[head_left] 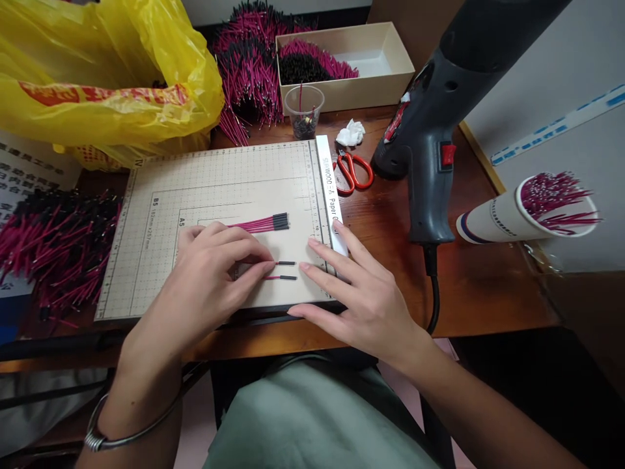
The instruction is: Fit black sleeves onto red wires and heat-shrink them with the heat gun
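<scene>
My left hand [219,267] pinches a thin red wire whose black sleeved end [286,263] points right, over the beige paper cutter board [234,189]. Just below it lies another red wire with a black end [288,278], its left part hidden by the hand. Above the fingers, a bundle of red wires with black ends [263,223] rests side by side on the board. My right hand [356,283] is spread with nothing in it, its fingers over the board's right edge and the white rail [331,189].
Around the board are a yellow bag [112,124], wire piles [249,71], a cardboard box [342,96], a plastic cup [305,111], crumpled tissue [350,133] and red-handled scissors [352,172]. A heat gun [430,150] and a paper cup of wires [498,212] stand right.
</scene>
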The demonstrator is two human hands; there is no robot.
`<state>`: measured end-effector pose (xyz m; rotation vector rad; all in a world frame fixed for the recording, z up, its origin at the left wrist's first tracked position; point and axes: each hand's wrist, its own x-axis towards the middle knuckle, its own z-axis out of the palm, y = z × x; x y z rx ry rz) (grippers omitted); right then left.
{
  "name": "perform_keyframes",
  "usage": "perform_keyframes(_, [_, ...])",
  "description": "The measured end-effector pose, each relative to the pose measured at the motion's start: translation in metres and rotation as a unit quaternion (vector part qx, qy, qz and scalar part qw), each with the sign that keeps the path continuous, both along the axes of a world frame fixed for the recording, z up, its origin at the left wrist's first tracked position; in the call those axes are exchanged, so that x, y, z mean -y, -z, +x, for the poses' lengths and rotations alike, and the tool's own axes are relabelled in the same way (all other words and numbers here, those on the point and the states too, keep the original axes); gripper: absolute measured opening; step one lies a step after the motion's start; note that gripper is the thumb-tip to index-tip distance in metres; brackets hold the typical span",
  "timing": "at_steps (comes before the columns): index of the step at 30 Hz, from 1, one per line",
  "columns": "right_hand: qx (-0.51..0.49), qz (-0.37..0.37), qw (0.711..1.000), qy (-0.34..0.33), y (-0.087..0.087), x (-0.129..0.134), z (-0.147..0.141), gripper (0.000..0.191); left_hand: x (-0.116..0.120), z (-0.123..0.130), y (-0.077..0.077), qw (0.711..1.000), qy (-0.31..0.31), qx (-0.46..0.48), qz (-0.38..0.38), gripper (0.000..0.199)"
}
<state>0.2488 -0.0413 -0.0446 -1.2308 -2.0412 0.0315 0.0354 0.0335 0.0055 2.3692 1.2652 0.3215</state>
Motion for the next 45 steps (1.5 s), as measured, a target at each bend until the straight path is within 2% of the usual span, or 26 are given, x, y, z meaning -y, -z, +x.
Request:
perform_keyframes(13, [0.028, -0.003, 1.0, 0.001, -0.0017, -0.0011, -0.0008, 0.039, 0.0018, 0.0035, 0.0015, 1.0, -0.001, 0.007, -0.014, 0.023])
perform_keyframes(26, [0.039, -0.037, 0.999, 0.001, -0.0017, 0.0012, -0.0002, 0.042, 0.0007, 0.0023, 0.0003, 1.0, 0.008, -0.005, -0.018, 0.025])
perform_keyframes(45, [0.038, -0.019, 0.999, 0.016, -0.0026, 0.0004, -0.0019, 0.04, 0.0005, 0.0025, 0.0004, 1.0, -0.004, -0.01, -0.026, 0.024])
